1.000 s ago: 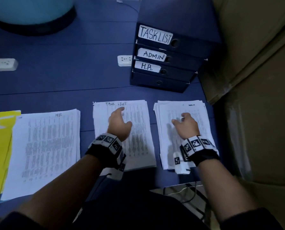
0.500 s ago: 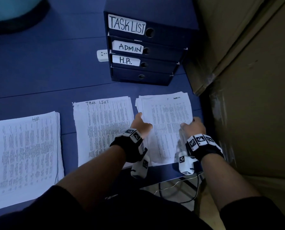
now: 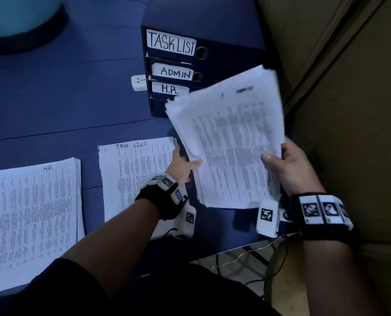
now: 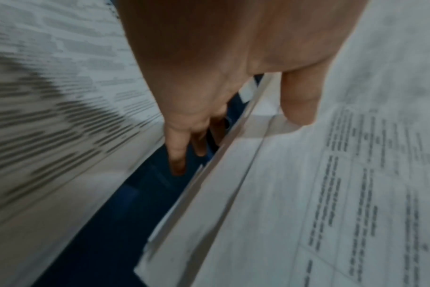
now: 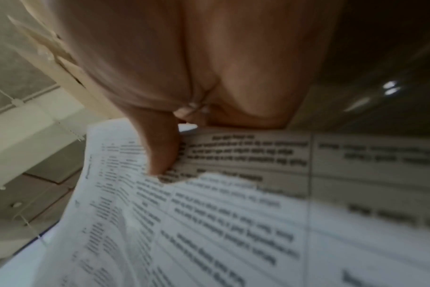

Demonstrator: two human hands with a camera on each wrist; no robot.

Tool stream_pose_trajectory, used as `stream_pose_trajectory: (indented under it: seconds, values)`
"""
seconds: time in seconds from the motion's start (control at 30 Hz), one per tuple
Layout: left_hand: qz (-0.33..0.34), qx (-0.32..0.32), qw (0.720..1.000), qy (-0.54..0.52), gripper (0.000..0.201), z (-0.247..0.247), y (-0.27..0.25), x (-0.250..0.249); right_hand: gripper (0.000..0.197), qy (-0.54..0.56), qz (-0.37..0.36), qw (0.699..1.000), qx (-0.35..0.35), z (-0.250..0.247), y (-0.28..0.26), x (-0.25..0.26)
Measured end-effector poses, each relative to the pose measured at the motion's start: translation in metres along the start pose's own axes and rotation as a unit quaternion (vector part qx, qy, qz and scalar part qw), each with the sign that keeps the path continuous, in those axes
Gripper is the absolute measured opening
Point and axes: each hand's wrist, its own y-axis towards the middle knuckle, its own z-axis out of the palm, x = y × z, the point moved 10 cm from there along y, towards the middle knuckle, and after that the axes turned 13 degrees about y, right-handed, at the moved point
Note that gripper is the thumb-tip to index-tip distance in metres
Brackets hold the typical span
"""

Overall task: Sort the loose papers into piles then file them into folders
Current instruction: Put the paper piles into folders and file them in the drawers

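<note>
Since half a second ago we lifted the admin pile point(image 3: 231, 142) off the table point(image 3: 60, 106); left hand point(image 3: 182, 166) and right hand point(image 3: 288, 166) pinch its sides to carry it toward the folders point(image 3: 201, 53) at 12 o'clock

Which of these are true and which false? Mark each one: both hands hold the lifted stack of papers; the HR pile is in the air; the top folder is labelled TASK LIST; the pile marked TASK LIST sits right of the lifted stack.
1. Both hands hold the lifted stack of papers. True: the left hand grips its left edge, the right hand its right edge.
2. The HR pile is in the air. False: it lies flat on the blue table.
3. The top folder is labelled TASK LIST. True.
4. The TASK LIST pile sits right of the lifted stack. False: it lies to its left.
</note>
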Motion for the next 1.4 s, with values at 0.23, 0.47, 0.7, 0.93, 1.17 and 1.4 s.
stream_pose_trajectory:
  seconds: [0.23,0.47,0.7,0.93,1.17,1.4]
  values:
    - [0.245,-0.072,0.966,0.039,0.036,-0.029,-0.039,-0.103,0.046,0.076,-0.086,0.99,-0.078,-0.014,-0.001,0.013]
    - [0.237,-0.096,0.961,0.107,0.036,-0.019,-0.042,-0.069,0.073,0.097,-0.036,0.986,-0.133,-0.011,-0.012,-0.045]
    - [0.204,-0.124,0.95,0.2,0.032,-0.01,-0.031,-0.055,0.047,-0.001,0.008,0.979,-0.202,-0.019,-0.019,-0.065]
    - [0.066,-0.072,0.935,0.34,0.026,0.009,-0.013,-0.012,0.028,-0.209,0.107,0.953,-0.19,-0.027,0.021,-0.067]
    - [0.01,0.028,0.924,0.381,0.023,0.025,-0.018,0.014,0.027,-0.329,0.187,0.91,-0.166,-0.025,0.035,-0.118]
    - [0.021,0.046,0.96,0.275,0.011,-0.015,-0.029,0.004,0.054,-0.348,0.088,0.921,-0.151,0.012,0.039,-0.084]
